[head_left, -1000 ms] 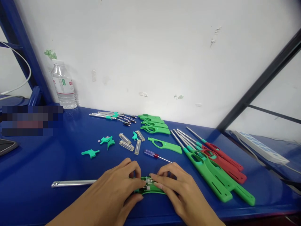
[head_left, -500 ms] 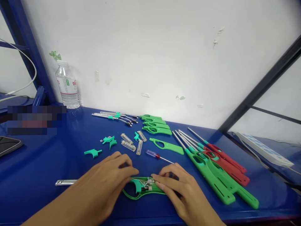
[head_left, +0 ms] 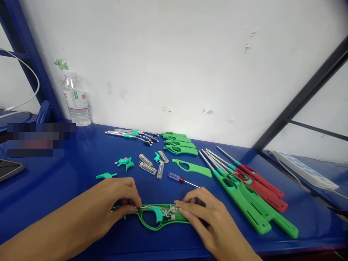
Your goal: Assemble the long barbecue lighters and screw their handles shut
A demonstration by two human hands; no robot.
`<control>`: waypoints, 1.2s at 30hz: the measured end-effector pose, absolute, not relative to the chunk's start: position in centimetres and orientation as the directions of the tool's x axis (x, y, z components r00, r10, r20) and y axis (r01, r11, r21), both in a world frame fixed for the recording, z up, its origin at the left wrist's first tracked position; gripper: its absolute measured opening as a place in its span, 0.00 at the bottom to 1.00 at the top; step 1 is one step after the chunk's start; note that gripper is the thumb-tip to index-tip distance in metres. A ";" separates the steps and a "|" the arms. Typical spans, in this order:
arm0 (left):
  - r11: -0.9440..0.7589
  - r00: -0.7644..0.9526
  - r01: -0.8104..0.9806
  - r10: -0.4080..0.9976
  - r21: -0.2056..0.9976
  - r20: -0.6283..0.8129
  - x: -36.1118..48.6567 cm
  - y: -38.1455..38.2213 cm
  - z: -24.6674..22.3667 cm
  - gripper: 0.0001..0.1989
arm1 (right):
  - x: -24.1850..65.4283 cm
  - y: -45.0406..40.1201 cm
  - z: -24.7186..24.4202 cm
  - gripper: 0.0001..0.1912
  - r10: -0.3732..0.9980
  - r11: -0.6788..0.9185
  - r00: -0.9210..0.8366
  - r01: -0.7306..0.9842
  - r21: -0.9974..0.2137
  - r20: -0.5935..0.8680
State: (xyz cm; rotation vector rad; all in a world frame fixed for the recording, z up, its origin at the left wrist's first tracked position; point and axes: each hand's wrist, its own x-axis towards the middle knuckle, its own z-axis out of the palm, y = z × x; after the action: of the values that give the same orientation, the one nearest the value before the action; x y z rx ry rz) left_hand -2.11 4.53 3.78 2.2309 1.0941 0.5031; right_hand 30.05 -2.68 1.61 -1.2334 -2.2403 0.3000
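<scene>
An opened green lighter shell (head_left: 152,227) lies on the blue table at the front, with a teal trigger (head_left: 158,214), thin wires and a clear part inside it. My left hand (head_left: 119,203) pinches the narrow end of the shell, by the start of the wires; the hand and wrist cover the metal tube. At the wide end, my right hand (head_left: 202,215) presses its fingertips on the clear part and the shell's edge. Behind the hands, a screwdriver (head_left: 176,177) with a purple handle lies near several clear fuel tanks (head_left: 160,169).
Teal triggers (head_left: 129,165) lie at centre left. Metal tubes with wires (head_left: 116,134) and green half shells (head_left: 181,149) are farther back. Green lighters (head_left: 244,203) and red lighters (head_left: 261,181) lie right. A bottle (head_left: 77,105), a phone (head_left: 11,169) and a power strip (head_left: 307,170) stand around.
My left hand has moved left from above the trigger to the shell's narrow end, and the metal tube is now covered. My right hand has stayed at the wide end.
</scene>
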 end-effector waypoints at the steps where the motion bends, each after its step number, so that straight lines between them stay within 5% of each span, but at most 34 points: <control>1: -0.481 0.592 0.574 0.803 0.663 0.069 -2.1 4.6 3.7 0.09 | 30.0 -2.7 1.6 0.19 0.831 0.552 -0.421 0.706 -0.444 0.364; 36: -0.441 0.601 0.570 0.799 0.693 0.014 -1.9 4.7 3.9 0.13 | 29.9 -2.8 1.6 0.18 0.832 0.547 -0.418 0.726 -0.417 0.365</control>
State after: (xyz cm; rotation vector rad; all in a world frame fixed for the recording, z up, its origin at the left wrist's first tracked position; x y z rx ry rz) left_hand -1.90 4.70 3.88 2.1721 1.0760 0.4510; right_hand 29.91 -2.81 1.59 -1.2535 -2.2514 0.2626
